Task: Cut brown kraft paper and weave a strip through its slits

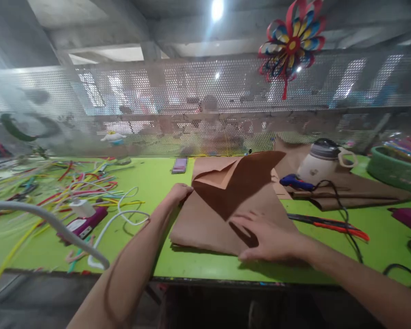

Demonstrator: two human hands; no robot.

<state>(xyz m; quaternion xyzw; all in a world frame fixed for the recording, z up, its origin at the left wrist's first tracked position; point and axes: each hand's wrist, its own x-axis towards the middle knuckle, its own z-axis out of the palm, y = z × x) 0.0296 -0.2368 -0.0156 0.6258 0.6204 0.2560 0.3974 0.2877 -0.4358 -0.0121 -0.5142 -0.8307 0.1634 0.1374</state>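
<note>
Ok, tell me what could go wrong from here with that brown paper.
The raised flap of the brown paper has neither hand on it, so it might crease crookedly if pressed down.

The red-and-black cutter lies by the paper's right side and could snag it.

The bottle might tip if the brown sheets near it get tugged.

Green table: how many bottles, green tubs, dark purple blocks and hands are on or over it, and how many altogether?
Bottle: 1
Green tub: 1
Dark purple blocks: 2
Left hand and right hand: 2
Total: 6
</note>
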